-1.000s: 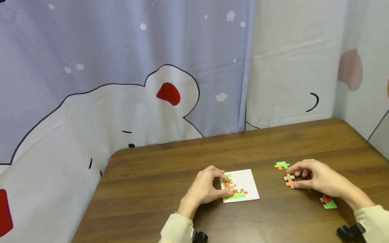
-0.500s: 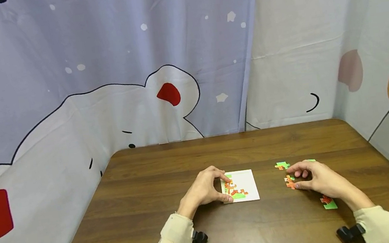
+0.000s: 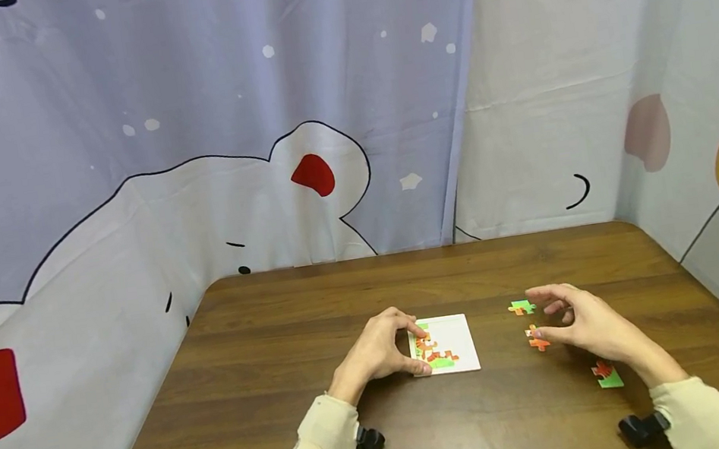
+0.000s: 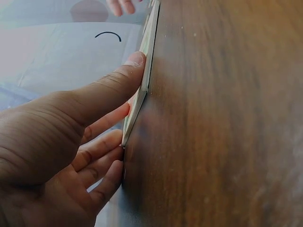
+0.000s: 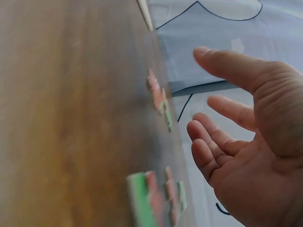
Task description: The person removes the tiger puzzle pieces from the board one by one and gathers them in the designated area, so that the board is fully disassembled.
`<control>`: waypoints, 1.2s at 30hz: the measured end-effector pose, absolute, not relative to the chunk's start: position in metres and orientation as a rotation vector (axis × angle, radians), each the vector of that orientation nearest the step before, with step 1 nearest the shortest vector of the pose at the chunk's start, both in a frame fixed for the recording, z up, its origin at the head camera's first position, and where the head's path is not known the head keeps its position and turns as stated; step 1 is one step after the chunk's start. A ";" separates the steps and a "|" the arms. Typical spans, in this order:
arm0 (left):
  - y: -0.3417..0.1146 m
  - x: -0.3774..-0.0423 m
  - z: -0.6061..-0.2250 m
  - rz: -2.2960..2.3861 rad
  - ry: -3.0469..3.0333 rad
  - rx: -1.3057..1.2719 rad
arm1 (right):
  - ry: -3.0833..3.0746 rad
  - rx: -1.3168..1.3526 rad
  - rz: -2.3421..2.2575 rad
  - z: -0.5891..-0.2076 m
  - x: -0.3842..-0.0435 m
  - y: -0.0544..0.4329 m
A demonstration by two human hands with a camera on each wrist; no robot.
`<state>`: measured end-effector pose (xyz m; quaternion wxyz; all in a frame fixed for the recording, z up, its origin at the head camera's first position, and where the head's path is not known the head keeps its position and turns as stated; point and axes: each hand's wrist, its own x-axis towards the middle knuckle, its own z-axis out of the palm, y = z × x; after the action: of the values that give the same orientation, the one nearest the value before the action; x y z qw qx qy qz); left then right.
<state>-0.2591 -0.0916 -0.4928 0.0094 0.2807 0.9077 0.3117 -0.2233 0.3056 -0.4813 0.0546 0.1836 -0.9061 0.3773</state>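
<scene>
A square white puzzle board (image 3: 460, 341) lies flat on the table with several orange and green jigsaw pieces (image 3: 444, 361) along its left and near sides. My left hand (image 3: 377, 346) rests at its left side, forefinger on top and thumb at the near edge; in the left wrist view the thumb (image 4: 136, 60) touches the board's rim. To the right, my right hand (image 3: 588, 326) hovers with thumb and forefinger spread apart and nothing between them. Its thumb overlaps an orange jigsaw piece (image 3: 538, 344). Just beyond lies a green and orange piece (image 3: 521, 307).
A red and green jigsaw piece (image 3: 607, 374) lies under the right wrist, close to the forearm. Brown wooden tabletop (image 3: 314, 292) surrounds the board. A patterned curtain (image 3: 383, 98) hangs behind the table.
My right hand's forefinger has lifted away from the orange piece, widening the gap to the thumb. That piece has turned slightly. My left thumb has slid to the board's near edge.
</scene>
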 end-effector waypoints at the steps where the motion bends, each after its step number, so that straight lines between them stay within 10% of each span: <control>1: -0.092 -0.259 -0.493 0.972 2.835 0.877 | -2.744 0.552 1.156 -0.479 -0.223 0.304; 36: -0.091 -0.258 -0.492 0.993 2.825 0.846 | -2.556 0.893 1.754 -0.476 -0.238 0.207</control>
<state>-0.2584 -0.0910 -0.4916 0.0149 0.2718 0.9078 0.3192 -0.2377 0.2071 -0.4763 -0.0422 0.2764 -0.7917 0.5431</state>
